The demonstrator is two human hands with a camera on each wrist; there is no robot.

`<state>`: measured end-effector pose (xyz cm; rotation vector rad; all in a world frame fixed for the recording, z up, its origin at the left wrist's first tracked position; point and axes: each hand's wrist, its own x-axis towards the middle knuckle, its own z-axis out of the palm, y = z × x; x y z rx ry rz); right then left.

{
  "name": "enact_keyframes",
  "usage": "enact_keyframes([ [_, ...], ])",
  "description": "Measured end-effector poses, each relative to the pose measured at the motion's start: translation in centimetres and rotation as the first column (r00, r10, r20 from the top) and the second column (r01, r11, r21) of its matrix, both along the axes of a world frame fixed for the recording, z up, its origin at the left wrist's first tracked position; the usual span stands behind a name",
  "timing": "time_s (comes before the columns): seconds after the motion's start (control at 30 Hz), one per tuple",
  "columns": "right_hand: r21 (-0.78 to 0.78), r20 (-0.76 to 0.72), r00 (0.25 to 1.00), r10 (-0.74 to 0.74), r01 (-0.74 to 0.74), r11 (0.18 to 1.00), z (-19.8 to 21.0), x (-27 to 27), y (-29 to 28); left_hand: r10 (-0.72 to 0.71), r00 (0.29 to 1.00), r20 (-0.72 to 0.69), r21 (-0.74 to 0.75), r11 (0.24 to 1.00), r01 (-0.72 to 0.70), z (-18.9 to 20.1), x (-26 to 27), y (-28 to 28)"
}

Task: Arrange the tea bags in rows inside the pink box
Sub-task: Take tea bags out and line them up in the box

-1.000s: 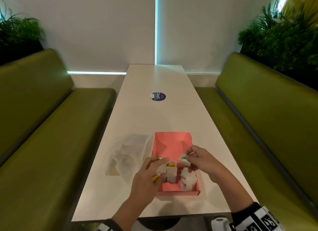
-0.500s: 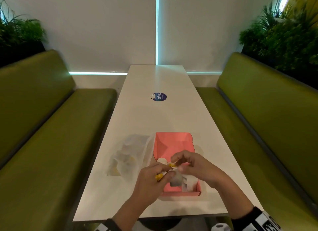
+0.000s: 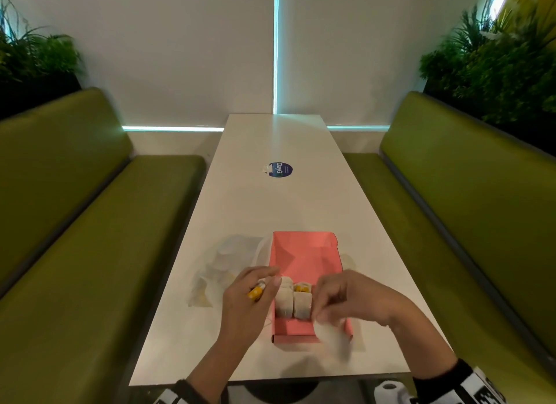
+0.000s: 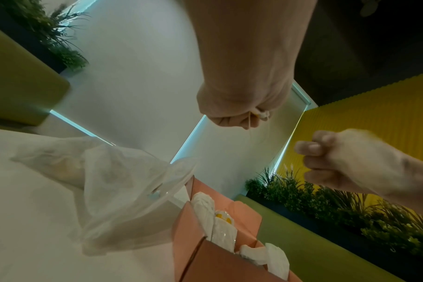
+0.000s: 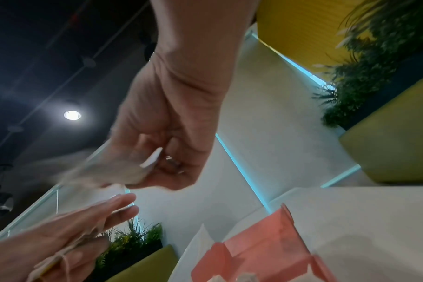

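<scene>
Beside the pink box (image 3: 307, 253) lies a plastic bag (image 3: 231, 262) — left grip (image 3: 249, 301) pinches a yellow tag (image 3: 255, 292), right grip (image 3: 346, 295) a tea bag (image 3: 331, 334).

Both forearms were left bare, no sleeves being seen; a black band printed with white square-patterned markers was worn at the right wrist (image 3: 460, 382), with a white round-lensed camera unit beside it; a similar black-and-white band was worn at the left wrist (image 3: 177, 394); a ring was seen on a finger of the right hand (image 5: 167, 145).
</scene>
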<state>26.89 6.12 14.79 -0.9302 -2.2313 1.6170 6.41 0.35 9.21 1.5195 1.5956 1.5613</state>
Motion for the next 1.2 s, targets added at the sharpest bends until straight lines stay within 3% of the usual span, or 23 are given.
enact_keyframes([
  [0.1, 0.139, -0.09, 0.909, -0.407, 0.416, 0.899, -0.6, -0.6, 0.3, 0.001, 0.999, 0.032, 0.014, 1.0, -0.001, 0.1, 0.1, -0.1],
  [0.17, 0.08, -0.166, 0.859, -0.485, 0.502, 0.861, -0.8, -0.9, 0.4, -0.002, 0.999, 0.034, 0.015, 1.0, 0.001, 0.2, 0.2, -0.1],
  [0.47, 0.014, -0.206, 0.874, -0.44, 0.452, 0.892, -0.7, -1.3, 0.0, -0.024, 0.998, 0.053, 0.053, 0.998, 0.021, 1.4, 0.7, -0.2],
  [0.67, -0.008, -0.243, 0.861, -0.446, 0.458, 0.889, -0.6, -1.9, -0.5, -0.203, 0.961, 0.187, -0.115, 0.967, 0.227, 2.3, 1.5, -0.8],
  [0.83, -0.012, -0.286, 0.86, -0.423, 0.439, 0.899, -0.5, -2.4, -1.0, -0.174, 0.966, 0.191, -0.136, 0.97, 0.202, 2.7, 1.8, -0.6],
  [0.97, -0.204, -0.363, 0.799, -0.48, 0.434, 0.878, -1.2, -2.6, -0.9, -0.213, 0.937, 0.278, -0.168, 0.949, 0.266, 3.5, 1.6, -0.7],
  [1.1, -0.555, -0.304, 0.884, -0.354, 0.138, 0.821, -3.1, -3.4, -1.4, -0.208, 0.902, 0.378, -0.176, 0.941, 0.29, 4.2, 1.6, -0.8],
  [1.2, -0.657, -0.244, 0.947, -0.21, -0.002, 0.754, -4.6, -3.6, -1.9, -0.189, 0.86, 0.474, -0.16, 0.942, 0.296, 4.7, 1.5, -0.8],
])
